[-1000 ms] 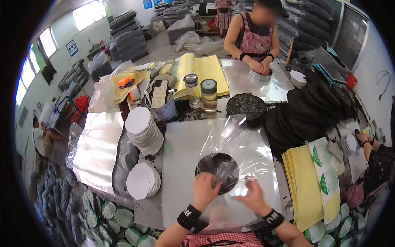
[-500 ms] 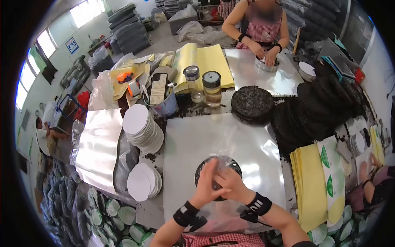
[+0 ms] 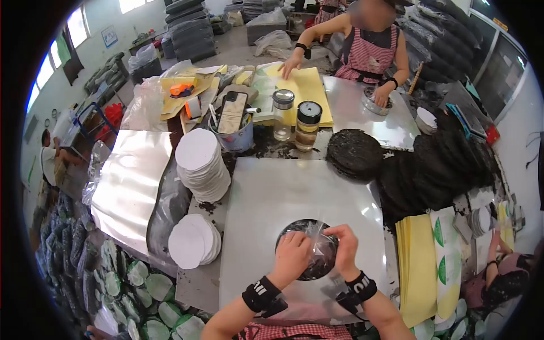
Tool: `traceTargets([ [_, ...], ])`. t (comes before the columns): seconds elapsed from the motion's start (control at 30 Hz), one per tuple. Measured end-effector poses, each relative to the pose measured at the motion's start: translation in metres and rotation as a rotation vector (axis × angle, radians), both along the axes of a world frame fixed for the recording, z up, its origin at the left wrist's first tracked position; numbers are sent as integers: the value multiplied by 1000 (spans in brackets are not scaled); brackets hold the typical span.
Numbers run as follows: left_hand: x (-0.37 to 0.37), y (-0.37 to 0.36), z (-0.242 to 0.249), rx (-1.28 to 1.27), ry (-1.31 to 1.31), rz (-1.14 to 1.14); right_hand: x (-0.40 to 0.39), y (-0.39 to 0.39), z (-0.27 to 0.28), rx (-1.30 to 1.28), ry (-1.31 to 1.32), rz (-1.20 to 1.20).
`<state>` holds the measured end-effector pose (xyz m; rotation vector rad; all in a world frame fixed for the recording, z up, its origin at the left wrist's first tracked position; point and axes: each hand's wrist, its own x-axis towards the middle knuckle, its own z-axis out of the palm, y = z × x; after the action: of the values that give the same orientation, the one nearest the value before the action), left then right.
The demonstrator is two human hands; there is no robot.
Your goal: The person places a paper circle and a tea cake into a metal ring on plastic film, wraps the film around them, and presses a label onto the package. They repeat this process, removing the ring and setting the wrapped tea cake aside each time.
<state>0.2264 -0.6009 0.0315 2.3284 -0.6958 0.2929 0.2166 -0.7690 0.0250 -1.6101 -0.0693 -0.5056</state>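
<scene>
A flat, dark round cake lies on the shiny metal sheet before me, with clear plastic film gathered over it. My left hand rests over the cake's left side, fingers curled at the film; what they pinch is partly hidden. At the cake's right edge, my right hand has thumb and fingertips closed on a raised part of the film. Both wrists wear black bands.
White paper discs stand stacked at left, with a shorter stack nearer. Dark round cakes are piled at right, behind yellow paper. Two glass jars and a bucket stand beyond the sheet. A co-worker works opposite.
My hands, close together over the cake before, have moved apart, the right one to the cake's right edge. The co-worker opposite now reaches one hand to the yellow paper.
</scene>
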Motion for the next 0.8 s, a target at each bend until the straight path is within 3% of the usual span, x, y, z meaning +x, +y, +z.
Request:
traceTargets([
  [0.03,-1,-3,-2,24,-18,19,-19,8,40,-121,266,91],
  [0.1,1,-2,-6,94,-74,50,-29,21,25,-474,48,91],
  [0.13,1,1,-6,28,89,40,-37,20,24,-518,147,78],
  [0.23,-5,11,13,-338,160,-66,-27,12,19,-834,75,168],
  [0.27,-6,18,14,31,181,-235,-28,10,18,-873,90,194],
  [0.4,-7,10,5,391,44,-206,-33,-2,41,-908,78,182],
  [0.47,-4,6,4,375,63,-186,-32,-13,56,-891,205,239],
  [0.57,-8,5,1,438,72,-193,-9,6,3,-1183,387,322],
  [0.67,-7,2,0,472,89,-197,-23,-4,-9,-1105,208,305],
  [0.77,-6,-1,7,448,154,-214,-57,-95,17,-980,-247,-16],
  [0.8,-6,-4,7,454,145,-222,-87,-144,15,-1050,-9,-192],
])
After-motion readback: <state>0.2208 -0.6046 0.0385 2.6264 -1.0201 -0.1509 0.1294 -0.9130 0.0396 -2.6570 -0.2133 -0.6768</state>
